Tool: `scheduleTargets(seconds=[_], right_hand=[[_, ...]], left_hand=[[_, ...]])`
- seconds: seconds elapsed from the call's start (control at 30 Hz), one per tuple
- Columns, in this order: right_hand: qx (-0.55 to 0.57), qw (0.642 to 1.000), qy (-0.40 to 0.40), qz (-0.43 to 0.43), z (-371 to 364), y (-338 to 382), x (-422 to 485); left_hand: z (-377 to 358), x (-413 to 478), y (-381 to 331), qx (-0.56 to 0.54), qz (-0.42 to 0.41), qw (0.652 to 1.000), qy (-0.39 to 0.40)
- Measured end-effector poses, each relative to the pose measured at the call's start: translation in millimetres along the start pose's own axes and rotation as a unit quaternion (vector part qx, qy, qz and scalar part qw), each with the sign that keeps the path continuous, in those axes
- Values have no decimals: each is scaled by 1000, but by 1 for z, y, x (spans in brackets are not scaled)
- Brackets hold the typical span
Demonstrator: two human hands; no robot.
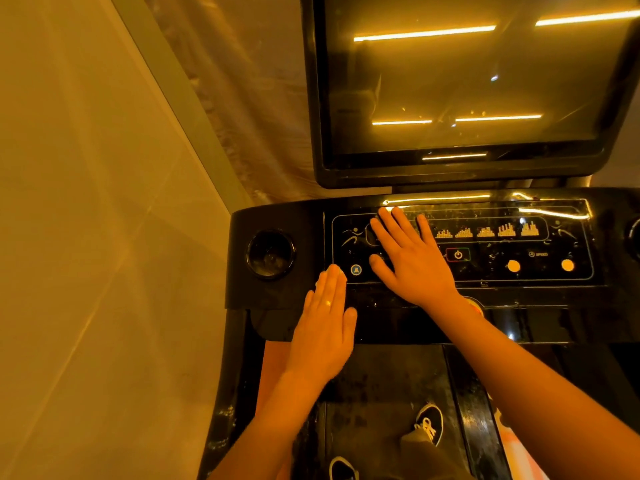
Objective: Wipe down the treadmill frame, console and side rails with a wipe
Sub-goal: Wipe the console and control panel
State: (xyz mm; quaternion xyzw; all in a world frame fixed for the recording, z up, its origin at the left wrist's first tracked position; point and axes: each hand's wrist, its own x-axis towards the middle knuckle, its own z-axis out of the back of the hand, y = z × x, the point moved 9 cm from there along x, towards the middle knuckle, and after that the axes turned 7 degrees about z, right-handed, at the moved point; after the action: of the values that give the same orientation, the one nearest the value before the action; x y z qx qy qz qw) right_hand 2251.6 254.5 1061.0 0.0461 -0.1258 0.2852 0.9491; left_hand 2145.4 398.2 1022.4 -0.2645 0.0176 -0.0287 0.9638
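The black treadmill console (519, 292) spans the middle of the head view, with a glossy button panel (502, 244) and a dark screen (464, 81) above it. My right hand (408, 258) lies flat on the left part of the panel, fingers straight and spread. My left hand (325, 327) lies flat on the console's front edge, fingers straight and together, a ring on one finger. No wipe is visible under or beside either hand.
A round cup holder (270, 254) sits in the console's left end. A pale wall (104, 237) stands close on the left. Below, the dusty black deck (381, 393) holds my two shoes (429, 424).
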Motion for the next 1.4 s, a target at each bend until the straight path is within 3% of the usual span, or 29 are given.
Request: scheduleTargets(seconds=[0.4, 0.53, 0.67, 0.77, 0.83, 0.9, 1.03, 1.4], right_hand=[[1, 1000, 12, -5, 2, 2, 0], [72, 997, 2, -33, 7, 7, -3], [170, 985, -16, -38, 15, 43, -26], [190, 982, -7, -7, 14, 82, -42], [162, 987, 11, 16, 6, 104, -43], [130, 991, 36, 21, -4, 118, -39], [64, 995, 79, 3, -19, 129, -33], [4, 996, 84, -40, -19, 119, -16]], left_hand=[[-5, 4, -2, 13, -11, 1000, 1], [-1, 18, -7, -8, -34, 999, 16], [7, 15, -6, -110, -71, 990, 48], [29, 15, 15, -125, -61, 990, -20], [51, 22, 41, -73, -18, 991, -114], [64, 34, 67, -7, 27, 988, -154], [58, 53, 90, 113, 48, 981, -148], [52, 49, 90, 106, 14, 977, -187]])
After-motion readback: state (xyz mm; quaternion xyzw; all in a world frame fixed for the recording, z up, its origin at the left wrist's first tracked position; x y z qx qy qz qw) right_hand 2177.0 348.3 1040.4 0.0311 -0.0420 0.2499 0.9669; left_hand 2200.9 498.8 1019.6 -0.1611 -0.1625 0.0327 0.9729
